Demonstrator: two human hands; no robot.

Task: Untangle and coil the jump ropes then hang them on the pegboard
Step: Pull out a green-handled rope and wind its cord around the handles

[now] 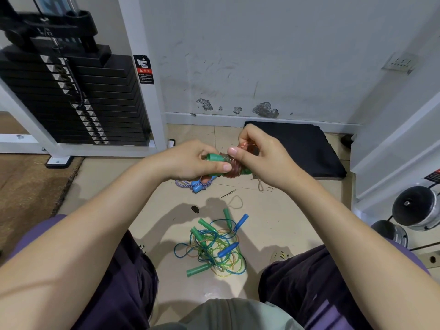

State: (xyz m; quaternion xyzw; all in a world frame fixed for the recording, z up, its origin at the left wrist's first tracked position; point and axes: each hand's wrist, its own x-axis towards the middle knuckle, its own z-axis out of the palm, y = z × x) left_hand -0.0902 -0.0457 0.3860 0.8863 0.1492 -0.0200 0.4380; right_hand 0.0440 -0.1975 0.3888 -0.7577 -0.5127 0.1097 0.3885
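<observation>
Left hand (190, 160) grips green handles (215, 157) wrapped in orange rope (232, 166). Right hand (259, 153) pinches a rope loop above them. Tangled ropes (212, 246) lie on floor (119, 186) below.

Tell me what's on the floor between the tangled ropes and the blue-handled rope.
In the head view: a thin string loop and a small dark scrap; otherwise bare floor.
</observation>
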